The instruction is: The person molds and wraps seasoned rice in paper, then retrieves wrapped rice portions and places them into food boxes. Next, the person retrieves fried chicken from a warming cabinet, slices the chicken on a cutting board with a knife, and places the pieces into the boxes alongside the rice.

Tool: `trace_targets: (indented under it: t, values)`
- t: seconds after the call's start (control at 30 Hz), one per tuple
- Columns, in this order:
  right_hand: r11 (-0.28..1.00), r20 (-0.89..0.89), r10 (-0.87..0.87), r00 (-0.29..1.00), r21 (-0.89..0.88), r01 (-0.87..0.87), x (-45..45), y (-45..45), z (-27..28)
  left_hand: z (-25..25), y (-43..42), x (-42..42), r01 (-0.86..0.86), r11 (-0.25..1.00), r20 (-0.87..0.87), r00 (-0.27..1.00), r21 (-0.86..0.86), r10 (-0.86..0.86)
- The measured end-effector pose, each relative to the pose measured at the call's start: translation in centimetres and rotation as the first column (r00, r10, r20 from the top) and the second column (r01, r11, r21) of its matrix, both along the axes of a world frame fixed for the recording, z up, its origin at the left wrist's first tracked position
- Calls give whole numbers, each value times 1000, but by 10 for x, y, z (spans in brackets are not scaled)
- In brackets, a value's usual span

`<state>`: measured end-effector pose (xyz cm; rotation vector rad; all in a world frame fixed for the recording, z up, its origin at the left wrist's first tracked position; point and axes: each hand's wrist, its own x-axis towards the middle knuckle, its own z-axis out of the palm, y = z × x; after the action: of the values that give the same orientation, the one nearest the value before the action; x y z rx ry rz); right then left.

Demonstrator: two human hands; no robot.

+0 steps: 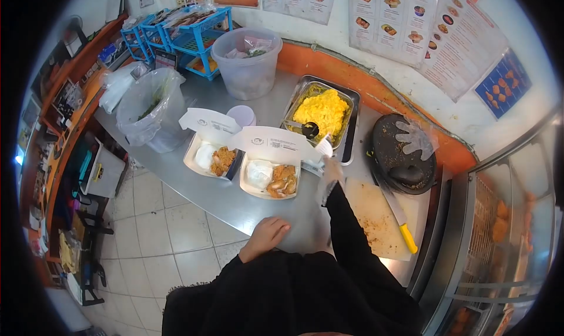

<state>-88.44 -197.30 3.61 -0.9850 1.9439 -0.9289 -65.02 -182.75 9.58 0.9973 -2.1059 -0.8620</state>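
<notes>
My left hand [268, 236] is bare, its fingers curled, at the front edge of the metal counter. In a clear plastic glove, my right hand [333, 172] is beside a small white item [324, 147] at its fingertips; the grip is too small to make out. Behind it a metal tray holds yellow food [320, 114] with a dark-ended utensil [309, 129] resting in it. Two open cardboard boxes stand to the left: the nearer box [252, 190] and the farther box [194, 165]. Each holds white rice and fried pieces.
A yellow-handled knife [405, 233] lies on a cutting board [382, 218] at the right, beside a dark stone mortar [382, 136] with a plastic glove [416, 137]. Tubs [245, 71] and blue racks [202, 42] stand at the back left. A glass cabinet [499, 230] is far right.
</notes>
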Motion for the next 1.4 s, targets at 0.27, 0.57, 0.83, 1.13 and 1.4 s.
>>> trace_targets:
  t: [0.27, 0.57, 0.83, 1.13, 1.4]
  values:
    - [837, 377, 260, 889, -547, -13, -16, 76, 35, 13, -35, -26, 97, 952, -583, 807, 292, 96]
    - [988, 868, 93, 488, -22, -150, 47, 121, 55, 28, -56, -11, -16, 910, -517, 818, 415, 251]
    - [839, 761, 383, 524, -49, -541, 86, 129, 62, 3, -48, 34, -348, 882, -434, 773, 319, 462]
    - [666, -574, 645, 505, 99, -739, 110, 127, 64, -60, -9, 75, -629, 765, -36, 768, 138, 639]
    - [657, -704, 311, 639, -326, -680, 100, 75, 24, -73, -40, 77, -438, 876, 235, 846, -204, 478]
